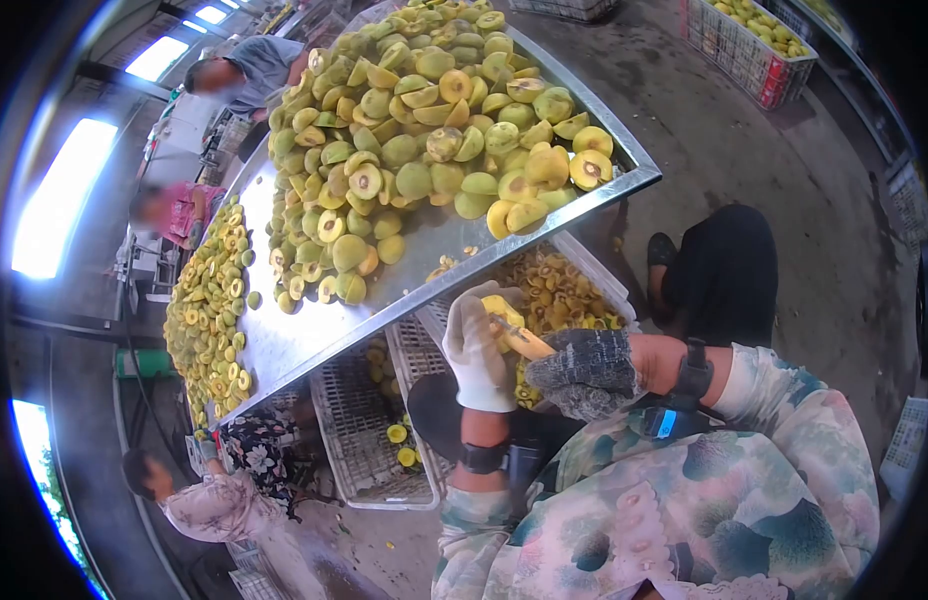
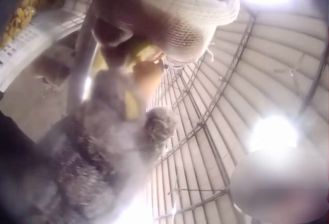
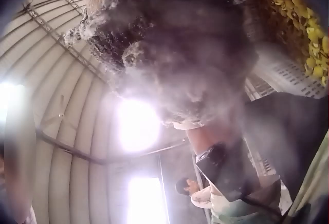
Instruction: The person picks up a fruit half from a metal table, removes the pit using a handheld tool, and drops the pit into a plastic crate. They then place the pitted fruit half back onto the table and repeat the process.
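Observation:
In the head view the left hand (image 1: 479, 350), in a white glove, pinches a yellow halved fruit (image 1: 501, 308). Close at its right, the right hand (image 1: 584, 372) wears a dark grey knitted glove and grips a tool with an orange-yellow handle (image 1: 530, 344), which points at the fruit. The left wrist view shows the white-gloved hand (image 2: 154, 18) above and the blurred grey glove (image 2: 97, 147) below, almost meeting at the fruit. The grey glove (image 3: 175, 44) fills the upper right wrist view and hides the tool there.
A metal-edged table (image 1: 424, 292) bears a big heap of halved green-yellow fruit (image 1: 404, 150). Below the hands stands a crate (image 1: 594, 270) of yellow pieces; another white crate (image 1: 369, 455) is beside it. Several people are along the left. A full crate (image 1: 749, 60) stands at upper right.

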`<action>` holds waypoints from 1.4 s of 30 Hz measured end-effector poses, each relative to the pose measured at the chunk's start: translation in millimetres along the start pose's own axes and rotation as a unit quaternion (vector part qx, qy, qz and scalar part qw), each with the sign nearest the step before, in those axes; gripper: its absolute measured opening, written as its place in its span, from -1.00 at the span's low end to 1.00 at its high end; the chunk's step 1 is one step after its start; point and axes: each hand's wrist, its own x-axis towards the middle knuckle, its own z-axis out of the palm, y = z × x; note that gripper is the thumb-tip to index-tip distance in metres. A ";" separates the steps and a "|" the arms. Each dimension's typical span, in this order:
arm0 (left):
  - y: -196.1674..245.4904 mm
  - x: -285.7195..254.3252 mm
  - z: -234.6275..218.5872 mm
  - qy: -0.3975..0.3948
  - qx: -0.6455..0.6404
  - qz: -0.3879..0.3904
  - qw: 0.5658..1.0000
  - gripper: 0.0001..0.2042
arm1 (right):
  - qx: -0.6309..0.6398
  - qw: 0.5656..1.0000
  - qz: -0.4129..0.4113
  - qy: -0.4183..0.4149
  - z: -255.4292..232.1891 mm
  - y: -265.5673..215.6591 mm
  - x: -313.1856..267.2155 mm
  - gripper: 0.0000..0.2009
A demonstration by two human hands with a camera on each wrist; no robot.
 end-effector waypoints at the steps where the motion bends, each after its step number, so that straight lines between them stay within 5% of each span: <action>1: -5.5 0.0 0.5 0.034 0.029 0.063 0.997 -0.60 | 0.070 0.997 0.011 0.031 2.6 1.7 -0.3 -0.79; 3: -3.8 0.6 -6.5 0.014 0.041 0.043 0.998 -0.55 | 0.016 0.999 0.026 0.008 -6.5 2.3 6.0 -0.81; 5: 2.6 4.0 -14.8 -0.165 0.170 0.098 0.966 -0.62 | -0.037 0.998 0.042 -0.013 -11.2 5.1 7.8 -0.82; 6: -2.6 3.7 -16.4 -0.158 -0.018 -0.002 0.987 -0.57 | -0.013 0.999 0.033 -0.035 -10.3 6.7 8.8 -0.81; 11: -32.2 12.1 -18.6 -0.076 -0.187 -0.016 0.979 -0.56 | 0.151 0.986 0.015 -0.068 -24.8 20.9 30.4 -0.84; 12: -47.5 22.5 -35.0 0.019 0.051 0.132 0.990 -0.58 | 0.123 0.987 0.029 -0.102 -27.7 17.2 32.1 -0.82; 13: -46.0 25.4 -45.4 0.112 0.288 0.265 0.913 -0.60 | 0.098 0.985 0.043 -0.138 -31.5 16.4 35.1 -0.79; 15: -26.0 25.0 -70.8 0.318 0.005 0.082 0.945 -0.65 | -0.170 0.983 0.029 0.061 -46.0 8.6 43.2 -0.76; 16: -9.7 23.2 -87.8 0.332 0.047 0.041 0.941 -0.66 | -0.484 0.866 -0.055 0.108 -78.9 14.1 55.9 -0.71; 17: 6.4 20.0 -109.5 0.341 0.091 0.002 0.936 -0.65 | -0.739 0.644 -0.134 0.146 -113.8 20.7 67.6 -0.66; 19: -1.6 28.0 -172.1 0.352 0.449 0.100 0.815 -0.53 | -0.721 0.660 -0.002 0.211 -138.3 21.9 70.0 -0.64; 20: 1.8 28.7 -164.9 0.353 0.447 0.098 0.816 -0.53 | -0.722 0.659 0.000 0.211 -130.2 17.8 64.1 -0.64; 22: 26.5 34.3 -136.6 0.354 0.747 0.102 0.553 -0.42 | -0.686 0.691 0.000 0.227 -98.1 10.0 52.1 -0.64; 23: 34.0 44.2 -116.5 0.310 0.677 0.097 0.660 -0.33 | -0.683 0.693 -0.006 0.230 -116.7 15.6 58.9 -0.64; 25: 22.8 73.9 -98.7 0.170 0.654 0.168 0.718 -0.33 | -0.776 0.595 -0.034 0.207 -173.5 31.8 73.3 -0.60; 27: 20.6 93.4 -53.2 0.048 0.614 0.205 0.761 -0.34 | -0.772 0.593 -0.032 0.229 -182.7 37.0 58.9 -0.56; 29: 16.3 112.2 -15.4 -0.058 0.658 0.164 0.733 -0.37 | -0.842 0.516 -0.043 0.154 -214.8 46.6 60.0 -0.57; 31: 0.0 138.5 2.0 -0.140 0.629 0.099 0.758 -0.39 | -0.788 0.590 0.005 0.176 -175.6 29.2 43.8 -0.52; 32: -16.6 153.6 1.2 -0.171 0.603 0.086 0.775 -0.45 | -0.784 0.566 0.179 0.179 -140.5 10.6 40.5 -0.59; 33: -35.6 165.7 -4.5 -0.170 0.601 0.086 0.776 -0.45 | -0.784 0.565 0.181 0.180 -158.0 17.6 44.1 -0.59; 35: -58.1 183.1 -13.8 -0.228 0.297 -0.064 0.925 -0.51 | -0.721 0.629 0.045 0.289 -201.9 42.8 62.9 -0.67; 36: -54.4 178.3 -10.7 -0.206 0.278 -0.047 0.937 -0.57 | -0.719 0.630 0.041 0.291 -180.5 33.0 55.2 -0.67; 37: -49.4 172.9 -9.9 -0.204 0.279 -0.047 0.937 -0.57 | -0.645 0.708 0.083 0.277 -133.5 12.1 36.2 -0.64; 38: -44.2 166.7 -10.5 -0.128 0.213 -0.034 0.968 -0.57 | -0.564 0.774 0.127 0.257 -108.0 0.8 26.3 -0.61; 39: -38.0 157.9 -11.7 -0.052 0.147 -0.024 0.987 -0.57 | -0.564 0.776 0.129 0.252 -113.8 5.1 27.3 -0.61; 41: -7.8 135.3 -13.0 -0.012 0.016 -0.030 0.999 -0.63 | -0.823 0.531 0.067 0.191 -151.0 20.0 31.4 -0.64; 42: -3.7 129.2 -18.7 -0.008 -0.013 -0.020 1.000 -0.64 | -0.837 0.513 -0.049 0.182 -144.6 19.9 29.9 -0.63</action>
